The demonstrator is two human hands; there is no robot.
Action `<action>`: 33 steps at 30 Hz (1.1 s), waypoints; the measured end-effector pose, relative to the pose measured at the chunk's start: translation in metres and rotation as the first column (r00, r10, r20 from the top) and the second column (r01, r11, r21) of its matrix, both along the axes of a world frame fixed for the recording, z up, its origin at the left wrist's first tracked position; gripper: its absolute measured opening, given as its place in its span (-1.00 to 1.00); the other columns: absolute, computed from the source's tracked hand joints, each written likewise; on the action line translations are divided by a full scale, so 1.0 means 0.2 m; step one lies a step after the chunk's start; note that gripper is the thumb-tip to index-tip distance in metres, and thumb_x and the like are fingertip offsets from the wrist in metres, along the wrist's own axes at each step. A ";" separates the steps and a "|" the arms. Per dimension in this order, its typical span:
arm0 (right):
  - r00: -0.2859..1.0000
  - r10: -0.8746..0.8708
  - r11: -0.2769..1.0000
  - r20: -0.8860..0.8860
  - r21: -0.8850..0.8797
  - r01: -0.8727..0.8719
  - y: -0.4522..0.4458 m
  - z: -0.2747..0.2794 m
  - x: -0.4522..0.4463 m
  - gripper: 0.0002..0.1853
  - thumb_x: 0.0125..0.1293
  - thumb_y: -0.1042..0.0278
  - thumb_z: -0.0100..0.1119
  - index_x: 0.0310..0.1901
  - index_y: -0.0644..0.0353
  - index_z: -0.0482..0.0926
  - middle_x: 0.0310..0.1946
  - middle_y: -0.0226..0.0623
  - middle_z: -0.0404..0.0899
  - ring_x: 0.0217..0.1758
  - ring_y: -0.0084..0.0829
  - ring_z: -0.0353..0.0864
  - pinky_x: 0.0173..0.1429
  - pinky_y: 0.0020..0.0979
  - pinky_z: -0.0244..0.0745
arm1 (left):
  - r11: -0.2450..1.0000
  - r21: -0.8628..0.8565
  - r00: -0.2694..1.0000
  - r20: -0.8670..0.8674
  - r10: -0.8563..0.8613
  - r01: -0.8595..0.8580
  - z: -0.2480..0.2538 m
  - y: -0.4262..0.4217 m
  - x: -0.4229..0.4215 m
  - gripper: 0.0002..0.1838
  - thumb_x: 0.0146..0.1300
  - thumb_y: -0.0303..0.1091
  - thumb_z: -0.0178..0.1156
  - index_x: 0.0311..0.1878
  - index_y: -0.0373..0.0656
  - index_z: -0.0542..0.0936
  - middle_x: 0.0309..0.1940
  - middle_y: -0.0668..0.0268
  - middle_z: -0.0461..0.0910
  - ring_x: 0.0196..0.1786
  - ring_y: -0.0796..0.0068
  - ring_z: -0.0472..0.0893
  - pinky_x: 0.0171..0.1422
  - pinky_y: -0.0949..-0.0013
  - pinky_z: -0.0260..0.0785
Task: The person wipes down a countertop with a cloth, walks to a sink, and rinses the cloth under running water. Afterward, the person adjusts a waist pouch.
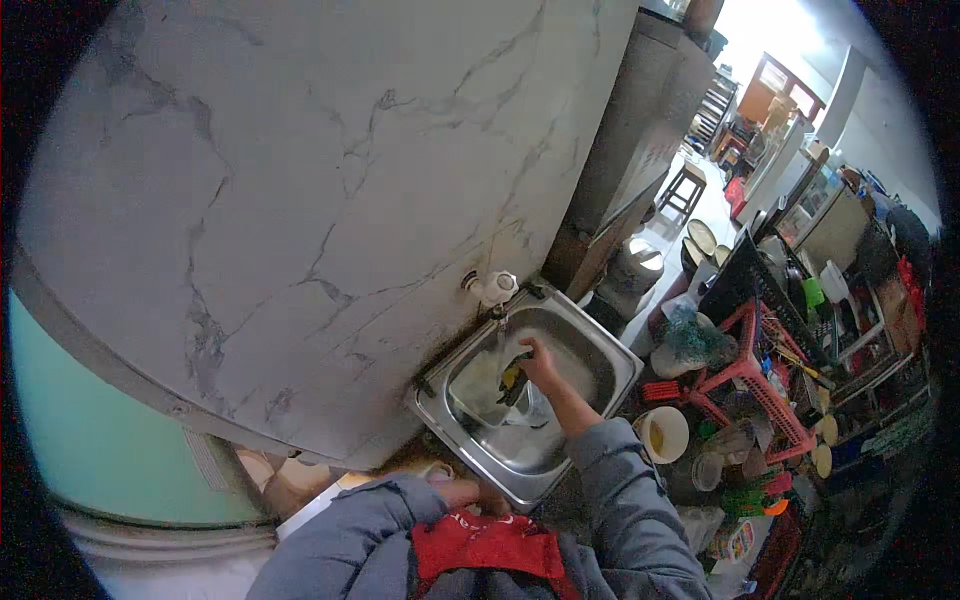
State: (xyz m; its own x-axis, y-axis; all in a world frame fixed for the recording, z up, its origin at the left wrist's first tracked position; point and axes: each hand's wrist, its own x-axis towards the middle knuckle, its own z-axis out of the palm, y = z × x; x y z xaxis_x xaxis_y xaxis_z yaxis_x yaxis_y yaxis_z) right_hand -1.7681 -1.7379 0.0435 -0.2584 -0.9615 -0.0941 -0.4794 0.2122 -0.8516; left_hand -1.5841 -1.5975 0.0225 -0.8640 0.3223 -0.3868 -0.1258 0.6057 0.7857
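Observation:
My right hand (pixel 538 362) reaches into the steel sink (pixel 592 352), its fingers closed on a dark and yellow thing (pixel 513 382) whose kind I cannot make out. Water runs from the white-knobbed tap (pixel 495 288) just beside it. Under the stream lies a pale, see-through container (pixel 475 395). A smaller clear container (pixel 536 410) sits below my right hand. Close to my body, my left hand (pixel 485 497) is at the sink's near edge; its fingers are mostly hidden.
A marbled wall (pixel 330 200) rises behind the tap. Right of the sink stand a white bucket (pixel 662 434), a pink plastic rack (pixel 755 370) and much crowded kitchenware. Farther off, a wooden stool (pixel 684 188) stands on the pale floor.

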 end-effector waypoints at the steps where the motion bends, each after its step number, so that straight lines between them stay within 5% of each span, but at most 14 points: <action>1: 0.998 0.017 0.999 0.065 -0.033 -0.015 0.00 -0.02 -0.01 -0.45 -0.18 0.66 0.23 -0.06 0.10 0.37 -0.43 -0.28 0.48 -0.37 -0.40 0.45 -0.23 -0.37 0.41 | 1.000 0.001 1.000 -0.001 0.007 -0.007 0.00 -0.01 0.01 -0.68 0.14 -0.23 0.01 -0.12 -0.21 0.52 -0.26 0.22 0.57 -0.23 0.35 0.52 -0.08 0.28 0.32; 5: 0.996 0.036 0.999 0.084 -0.007 -0.035 0.00 0.00 -0.02 -0.46 -0.20 0.64 0.25 -0.07 0.10 0.38 -0.43 -0.27 0.48 -0.37 -0.38 0.45 -0.21 -0.36 0.40 | 0.999 0.006 0.999 -0.007 0.035 -0.035 0.05 -0.06 0.05 -0.68 0.14 -0.22 0.02 -0.12 -0.22 0.52 -0.26 0.21 0.58 -0.23 0.35 0.52 -0.09 0.27 0.32; 7: 0.988 0.078 0.987 -0.132 -0.133 -0.096 0.01 0.02 -0.01 -0.45 -0.19 0.63 0.24 -0.06 0.10 0.36 -0.43 -0.26 0.48 -0.37 -0.40 0.45 -0.24 -0.36 0.40 | 0.999 0.009 0.999 -0.008 0.051 -0.050 0.05 -0.03 -0.01 -0.68 0.14 -0.22 0.02 -0.12 -0.22 0.52 -0.26 0.21 0.58 -0.23 0.35 0.52 -0.09 0.27 0.32; 10: 0.985 0.048 0.995 -0.168 -0.076 -0.062 -0.02 -0.01 -0.02 -0.52 -0.17 0.56 0.22 -0.09 0.09 0.44 -0.44 -0.24 0.47 -0.37 -0.37 0.47 -0.29 -0.36 0.39 | 0.997 0.012 0.997 -0.012 0.074 -0.074 0.05 -0.01 -0.01 -0.67 0.14 -0.22 0.02 -0.12 -0.22 0.52 -0.27 0.21 0.58 -0.23 0.35 0.52 -0.09 0.27 0.32; 18: 0.993 -0.008 0.997 0.114 0.074 0.000 -0.03 0.02 -0.02 -0.52 -0.18 0.55 0.25 -0.10 0.06 0.46 -0.39 -0.22 0.49 -0.30 -0.36 0.49 -0.23 -0.34 0.40 | 0.992 0.022 0.991 -0.023 0.128 -0.128 0.10 0.03 -0.16 -0.67 0.14 -0.20 0.03 -0.12 -0.22 0.52 -0.27 0.20 0.58 -0.23 0.35 0.53 -0.09 0.27 0.33; 19: 0.990 -0.048 0.989 0.134 0.142 0.029 -0.04 0.02 -0.02 -0.52 -0.18 0.56 0.25 -0.10 0.07 0.47 -0.37 -0.21 0.49 -0.29 -0.36 0.49 -0.21 -0.34 0.40 | 0.991 0.022 0.991 -0.024 0.134 -0.134 0.02 -0.01 0.23 -0.67 0.14 -0.20 0.03 -0.12 -0.22 0.52 -0.27 0.20 0.58 -0.23 0.35 0.53 -0.10 0.27 0.33; 20: 0.990 -0.048 0.990 0.134 0.141 0.029 -0.03 0.01 -0.02 -0.52 -0.18 0.56 0.25 -0.10 0.07 0.47 -0.37 -0.21 0.49 -0.29 -0.36 0.49 -0.21 -0.34 0.40 | 0.990 0.024 0.990 -0.025 0.140 -0.139 0.09 0.05 -0.17 -0.67 0.14 -0.20 0.03 -0.12 -0.22 0.52 -0.27 0.20 0.58 -0.23 0.35 0.53 -0.10 0.27 0.33; 22: 0.999 0.026 0.999 -0.025 -0.022 -0.027 -0.03 -0.01 -0.02 -0.54 -0.17 0.57 0.25 -0.11 0.08 0.47 -0.36 -0.20 0.49 -0.26 -0.36 0.49 -0.20 -0.34 0.39 | 0.988 0.025 0.988 -0.029 0.152 -0.151 0.00 0.04 0.23 -0.67 0.14 -0.20 0.03 -0.12 -0.22 0.52 -0.27 0.20 0.58 -0.23 0.34 0.53 -0.10 0.27 0.33; 26: 0.998 0.001 1.000 -0.070 0.003 -0.001 -0.03 0.05 0.01 -0.55 -0.16 0.58 0.23 -0.12 0.09 0.47 -0.36 -0.21 0.49 -0.28 -0.35 0.49 -0.20 -0.35 0.39 | 0.985 0.029 0.984 -0.038 0.172 -0.170 0.02 0.05 0.19 -0.67 0.14 -0.19 0.04 -0.12 -0.22 0.52 -0.28 0.20 0.58 -0.23 0.34 0.53 -0.10 0.27 0.33; 28: 0.927 -0.053 0.992 0.372 0.128 0.005 -0.08 -0.07 -0.05 -0.54 -0.17 0.59 0.23 -0.12 0.09 0.46 -0.34 -0.21 0.49 -0.27 -0.36 0.48 -0.17 -0.36 0.40 | 0.984 0.032 0.983 -0.043 0.178 -0.176 0.00 0.06 0.23 -0.66 0.14 -0.19 0.04 -0.12 -0.23 0.52 -0.28 0.19 0.58 -0.22 0.34 0.53 -0.10 0.27 0.33; 29: 0.926 -0.054 0.992 0.372 0.128 0.007 -0.07 -0.06 -0.04 -0.54 -0.17 0.59 0.23 -0.12 0.09 0.46 -0.34 -0.21 0.49 -0.27 -0.36 0.48 -0.17 -0.36 0.40 | 0.983 0.034 0.982 -0.044 0.181 -0.180 0.01 0.06 0.20 -0.66 0.14 -0.19 0.04 -0.12 -0.23 0.52 -0.28 0.19 0.58 -0.22 0.34 0.53 -0.10 0.27 0.33; 31: 0.998 0.065 0.995 -0.013 -0.072 -0.066 -0.04 -0.04 -0.03 -0.54 -0.15 0.59 0.22 -0.11 0.10 0.45 -0.35 -0.21 0.48 -0.29 -0.37 0.48 -0.17 -0.38 0.40 | 0.981 0.037 0.980 -0.045 0.192 -0.190 0.02 0.04 0.21 -0.66 0.14 -0.19 0.04 -0.13 -0.23 0.52 -0.28 0.19 0.58 -0.22 0.34 0.53 -0.10 0.27 0.33; 33: 0.998 0.055 0.996 0.004 -0.070 -0.055 -0.03 -0.02 -0.01 -0.55 -0.14 0.58 0.22 -0.10 0.11 0.44 -0.35 -0.22 0.48 -0.29 -0.38 0.47 -0.17 -0.39 0.40 | 0.979 0.038 0.978 -0.047 0.204 -0.202 0.03 0.04 0.23 -0.66 0.15 -0.18 0.05 -0.13 -0.23 0.52 -0.28 0.19 0.58 -0.22 0.34 0.53 -0.11 0.27 0.33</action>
State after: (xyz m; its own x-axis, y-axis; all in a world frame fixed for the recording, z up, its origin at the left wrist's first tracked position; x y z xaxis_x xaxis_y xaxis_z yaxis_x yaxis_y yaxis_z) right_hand -1.7710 -1.7435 0.0397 -0.2049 -0.9784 -0.0275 -0.4839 0.1257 -0.8661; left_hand -1.5388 -1.5895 0.0277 -0.9307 0.1501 -0.3335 -0.2034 0.5453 0.8132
